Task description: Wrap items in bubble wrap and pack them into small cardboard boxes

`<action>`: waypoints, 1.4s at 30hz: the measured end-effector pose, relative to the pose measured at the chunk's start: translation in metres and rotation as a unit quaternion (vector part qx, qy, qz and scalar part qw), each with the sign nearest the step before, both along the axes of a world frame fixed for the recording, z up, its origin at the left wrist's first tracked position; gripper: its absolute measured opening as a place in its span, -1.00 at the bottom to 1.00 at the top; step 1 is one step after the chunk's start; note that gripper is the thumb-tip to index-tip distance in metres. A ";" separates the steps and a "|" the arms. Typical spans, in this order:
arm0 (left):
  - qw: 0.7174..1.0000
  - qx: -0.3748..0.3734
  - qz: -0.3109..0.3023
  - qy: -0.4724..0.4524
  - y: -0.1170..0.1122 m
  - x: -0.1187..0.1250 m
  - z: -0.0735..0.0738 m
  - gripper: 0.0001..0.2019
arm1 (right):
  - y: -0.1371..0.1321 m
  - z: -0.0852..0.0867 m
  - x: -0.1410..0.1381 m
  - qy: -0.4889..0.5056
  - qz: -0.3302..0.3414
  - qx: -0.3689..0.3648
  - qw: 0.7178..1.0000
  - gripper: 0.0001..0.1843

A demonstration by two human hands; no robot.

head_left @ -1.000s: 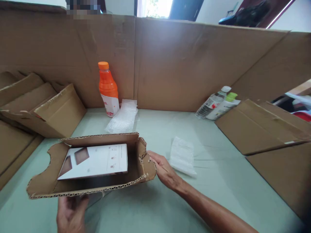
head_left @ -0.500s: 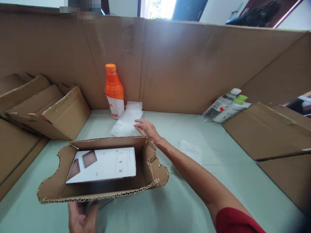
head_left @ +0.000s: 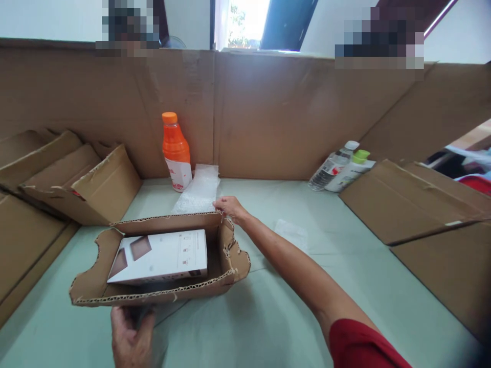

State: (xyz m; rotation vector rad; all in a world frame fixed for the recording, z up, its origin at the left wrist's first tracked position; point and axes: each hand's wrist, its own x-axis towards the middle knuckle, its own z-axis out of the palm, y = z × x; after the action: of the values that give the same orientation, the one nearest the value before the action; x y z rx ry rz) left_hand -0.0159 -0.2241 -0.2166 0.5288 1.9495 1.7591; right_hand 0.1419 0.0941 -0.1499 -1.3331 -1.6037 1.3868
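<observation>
An open cardboard box (head_left: 164,299) with wavy cut-out end walls is before me. In it lies a white printed carton (head_left: 164,250). My left hand (head_left: 132,335) is at the box's near underside, closed on it; its fingertips are hidden under the box. Beyond the far wall, my right hand (head_left: 229,205) pinches the right edge of a white bubble wrap sheet (head_left: 196,191). The sheet lies beside an orange bottle (head_left: 176,151) with a white label, upright against the cardboard wall.
Cardboard boxes (head_left: 92,184) stand at left, and another cardboard box (head_left: 410,204) at right. A clear water bottle (head_left: 326,174) and a white bottle with green cap (head_left: 349,174) lean together at the back right. A small translucent sheet (head_left: 291,232) lies on the pale green cloth (head_left: 299,317).
My right hand's fingers have gone from spread to pinched on the bubble wrap's edge. The cardboard box has shifted slightly, and the camera view has tilted up a little.
</observation>
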 end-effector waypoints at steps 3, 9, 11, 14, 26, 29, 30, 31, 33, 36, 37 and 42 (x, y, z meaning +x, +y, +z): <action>1.000 -0.013 0.007 -0.002 -0.002 0.000 -0.002 -0.49 | 0.003 0.018 0.021 0.028 -0.026 0.014 0.999 -0.74; 0.999 0.000 -0.004 -0.036 -0.001 -0.003 -0.003 -0.41 | -0.026 0.048 0.123 -0.017 -0.035 0.056 0.998 -0.72; 0.999 0.012 -0.002 -0.035 0.001 -0.001 0.001 -0.40 | -0.048 0.051 0.157 -0.087 -0.048 0.090 0.991 -0.76; 0.999 0.023 0.005 -0.037 0.002 0.003 0.009 -0.39 | -0.092 0.044 0.181 -0.192 -0.040 0.175 0.965 -0.72; 0.997 0.010 -0.067 -0.024 0.026 -0.008 0.049 -0.47 | -0.167 0.008 0.094 -0.036 0.206 0.205 0.956 -0.38; 0.993 0.009 -0.119 -0.012 0.065 -0.003 0.052 -0.47 | -0.147 0.007 0.099 -0.051 0.137 0.162 0.976 -0.53; 0.991 0.006 -0.137 -0.007 0.080 0.000 0.052 -0.48 | -0.139 0.007 0.101 -0.055 0.112 0.151 0.981 -0.55; 0.988 0.008 -0.153 -0.003 0.095 0.004 0.051 -0.48 | -0.132 0.006 0.102 -0.058 0.090 0.144 0.984 -0.54; 0.985 0.024 -0.172 0.001 0.118 0.009 0.048 -0.49 | -0.119 0.004 0.108 -0.060 0.065 0.142 0.986 -0.51; 0.981 0.055 -0.186 -0.011 0.130 0.012 0.042 -0.45 | -0.112 0.004 0.126 -0.092 0.064 0.179 0.978 -0.43; 0.981 0.054 -0.184 -0.017 0.126 0.011 0.040 -0.41 | -0.113 0.004 0.136 -0.122 0.068 0.202 0.969 -0.40; 0.986 0.008 -0.158 -0.043 0.066 0.011 0.034 -0.25 | -0.126 0.001 0.171 -0.365 0.131 0.281 0.878 -0.39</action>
State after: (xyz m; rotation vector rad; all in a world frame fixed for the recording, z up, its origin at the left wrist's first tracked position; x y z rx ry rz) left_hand -0.0051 -0.1580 -0.1825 0.7126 1.6880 1.5696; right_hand 0.3128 -0.0318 -0.1494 -1.3641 -2.5102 0.4295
